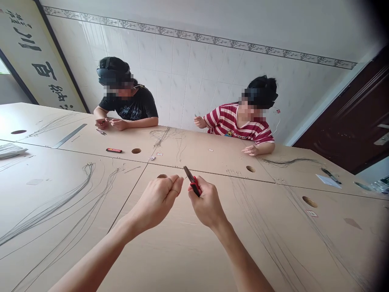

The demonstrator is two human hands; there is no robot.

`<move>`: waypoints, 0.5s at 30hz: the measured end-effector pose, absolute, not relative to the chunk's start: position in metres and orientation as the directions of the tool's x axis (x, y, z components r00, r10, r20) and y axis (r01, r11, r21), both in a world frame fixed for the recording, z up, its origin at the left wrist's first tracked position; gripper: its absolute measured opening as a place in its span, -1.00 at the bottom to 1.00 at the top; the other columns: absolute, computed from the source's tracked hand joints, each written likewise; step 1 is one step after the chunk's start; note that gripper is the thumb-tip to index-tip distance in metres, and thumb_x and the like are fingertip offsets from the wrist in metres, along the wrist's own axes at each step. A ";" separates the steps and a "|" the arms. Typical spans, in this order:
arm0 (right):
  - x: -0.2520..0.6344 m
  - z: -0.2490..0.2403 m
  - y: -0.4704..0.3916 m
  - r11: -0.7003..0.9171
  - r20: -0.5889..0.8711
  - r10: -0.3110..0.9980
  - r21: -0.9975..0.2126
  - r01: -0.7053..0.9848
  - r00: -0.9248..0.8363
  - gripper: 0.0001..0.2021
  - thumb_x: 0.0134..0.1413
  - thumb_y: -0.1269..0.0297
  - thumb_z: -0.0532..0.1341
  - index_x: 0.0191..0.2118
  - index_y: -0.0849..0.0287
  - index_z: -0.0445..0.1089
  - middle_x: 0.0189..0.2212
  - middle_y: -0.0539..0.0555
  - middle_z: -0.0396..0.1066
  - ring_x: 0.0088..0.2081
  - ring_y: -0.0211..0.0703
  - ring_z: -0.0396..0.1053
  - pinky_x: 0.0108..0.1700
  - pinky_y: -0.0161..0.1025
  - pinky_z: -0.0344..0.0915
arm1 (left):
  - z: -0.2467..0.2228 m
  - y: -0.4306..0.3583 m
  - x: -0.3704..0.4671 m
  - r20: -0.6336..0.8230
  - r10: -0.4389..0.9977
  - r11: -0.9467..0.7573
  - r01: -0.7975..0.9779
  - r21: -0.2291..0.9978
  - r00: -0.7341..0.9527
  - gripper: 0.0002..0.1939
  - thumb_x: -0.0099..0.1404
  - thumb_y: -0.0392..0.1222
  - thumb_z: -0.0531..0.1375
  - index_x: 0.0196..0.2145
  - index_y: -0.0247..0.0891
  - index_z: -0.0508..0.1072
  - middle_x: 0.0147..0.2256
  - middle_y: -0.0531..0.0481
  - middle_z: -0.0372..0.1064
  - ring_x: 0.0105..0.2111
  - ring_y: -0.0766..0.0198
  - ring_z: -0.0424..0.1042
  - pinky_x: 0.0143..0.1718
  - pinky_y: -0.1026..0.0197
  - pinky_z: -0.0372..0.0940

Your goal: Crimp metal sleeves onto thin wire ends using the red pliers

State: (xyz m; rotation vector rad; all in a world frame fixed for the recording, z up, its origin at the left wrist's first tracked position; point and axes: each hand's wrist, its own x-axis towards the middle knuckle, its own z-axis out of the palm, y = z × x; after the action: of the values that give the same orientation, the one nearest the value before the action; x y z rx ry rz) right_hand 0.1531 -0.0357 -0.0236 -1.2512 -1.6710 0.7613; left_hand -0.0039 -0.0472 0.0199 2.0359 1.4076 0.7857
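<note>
My right hand (207, 201) is wrapped round the handles of red-and-black pliers (194, 186), whose dark jaws point up and to the left. Just left of the jaws is my left hand (162, 196), its fingers pinched together; whatever it holds is too small to make out. Both hands are over the middle of the tan table (170, 259). Bundles of thin wires lie on either side: a grey bundle (73, 198) and a looser one (106, 190) to the left, and long thin strands (258, 219) to the right.
Two people sit across the table, one in a black shirt (133, 106), the other in a red-striped shirt (226, 117). A metal ruler (70, 136), a red-and-black cutter (114, 150), more wires (288, 162) and a pen (331, 175) on white paper lie around. Round holes (309, 201) pierce the tabletop.
</note>
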 end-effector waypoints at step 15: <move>0.153 -0.023 -0.035 0.284 0.264 0.959 -0.880 0.382 -0.105 -0.90 -0.02 0.37 0.08 -0.50 0.11 0.13 -0.64 -0.15 0.02 -0.59 -0.30 -0.06 -0.55 -0.34 -0.06 | 0.014 -0.048 -0.006 0.184 0.940 -0.327 0.604 0.727 0.288 -0.57 0.44 0.00 -0.16 -0.56 -0.19 -0.07 -0.57 0.11 -0.05 -0.54 0.29 -0.08 -0.50 0.21 -0.02</move>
State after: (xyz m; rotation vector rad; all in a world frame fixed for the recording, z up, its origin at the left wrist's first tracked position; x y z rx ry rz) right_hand 0.1531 -0.0351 -0.0232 -1.2447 -1.6574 0.8089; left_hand -0.0057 -0.0481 0.0138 2.0295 1.3761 0.8272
